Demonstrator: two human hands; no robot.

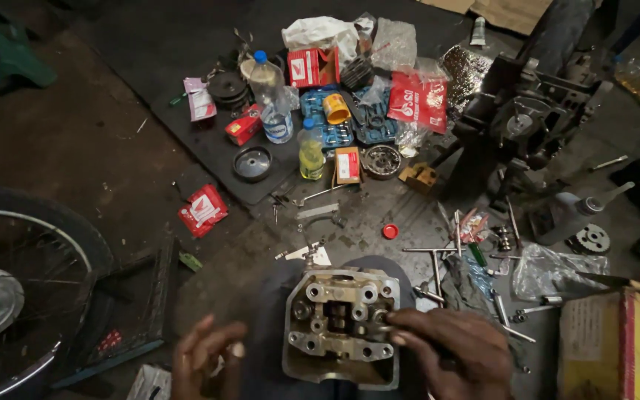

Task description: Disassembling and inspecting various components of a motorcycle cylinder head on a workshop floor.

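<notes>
A grey metal cylinder head [341, 326] with round bores and bolts rests on my lap at the bottom centre. My right hand [450, 348] lies against its right side, fingertips pinching a small part at the head's edge. My left hand [205, 359] hovers to the left of the cylinder head, apart from it, fingers loosely spread, with something small and pale near the fingertips.
A dark mat [224, 141] holds red boxes, plastic bottles [272, 96], a blue socket tray [338, 122], gears and bags. An engine block [527, 118] stands at the right. A wheel [16, 289] is at the left, a cardboard box [616, 344] at the lower right. T-handle wrenches [435, 259] lie nearby.
</notes>
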